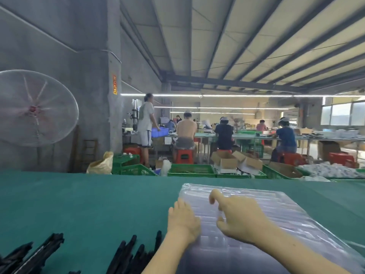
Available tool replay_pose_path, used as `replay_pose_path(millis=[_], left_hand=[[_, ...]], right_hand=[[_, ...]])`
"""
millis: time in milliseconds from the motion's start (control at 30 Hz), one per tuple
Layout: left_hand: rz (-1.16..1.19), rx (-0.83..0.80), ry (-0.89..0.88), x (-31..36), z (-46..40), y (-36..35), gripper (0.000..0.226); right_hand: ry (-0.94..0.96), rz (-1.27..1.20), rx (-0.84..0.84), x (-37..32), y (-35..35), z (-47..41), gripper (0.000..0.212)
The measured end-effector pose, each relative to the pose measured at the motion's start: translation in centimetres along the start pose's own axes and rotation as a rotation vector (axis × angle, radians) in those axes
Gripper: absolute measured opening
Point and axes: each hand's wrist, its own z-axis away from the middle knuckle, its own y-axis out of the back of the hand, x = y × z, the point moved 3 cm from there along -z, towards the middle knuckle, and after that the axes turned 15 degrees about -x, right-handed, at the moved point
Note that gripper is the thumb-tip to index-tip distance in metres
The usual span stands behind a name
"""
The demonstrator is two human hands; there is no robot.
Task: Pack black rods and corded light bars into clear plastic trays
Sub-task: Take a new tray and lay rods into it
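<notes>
Pillar sign (115,84) (characters illegible)

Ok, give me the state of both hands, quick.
Left hand: open, resting flat on the stack of clear plastic trays.
Right hand: pinching its top tray.

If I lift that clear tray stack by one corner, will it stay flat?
Probably not: the clear tray stack looks like thin glossy moulded plastic, so it may flex and the layers slide. It likely weighs little. The left hand and right hand both rest on it.
</notes>
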Motion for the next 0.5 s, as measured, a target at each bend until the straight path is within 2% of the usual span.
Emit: replay_pose_path(millis=[67, 200, 300, 400, 500], left_hand=[[-0.003, 0.043, 0.007, 0.1, -0.6, 0.0, 0.063], [-0.084, 0.062, 0.027, 0.2, -1.7, 1.1, 0.057], [-0.152, 0.118, -0.043, -0.1, -2.3, 1.0, 0.066], [0.060, 0.015, -0.133, -0.9, -3.2, 0.4, 0.074], [-0.028, -0.005, -0.100, -0.8, -3.7, 0.4, 0.074]], right_hand=[[-0.006, -0.039, 0.077, 0.1, 0.8, -1.1, 0.034], [-0.004, -0.037, 0.159, 0.6, 2.5, -2.5, 0.035], [-0.026, -0.259, 0.162, 2.7, 4.0, -2.5, 0.030], [-0.033, -0.459, 0.146, 4.6, 5.4, -2.8, 0.029], [-0.012, -0.478, 0.120, 5.0, 6.5, -3.5, 0.029]])
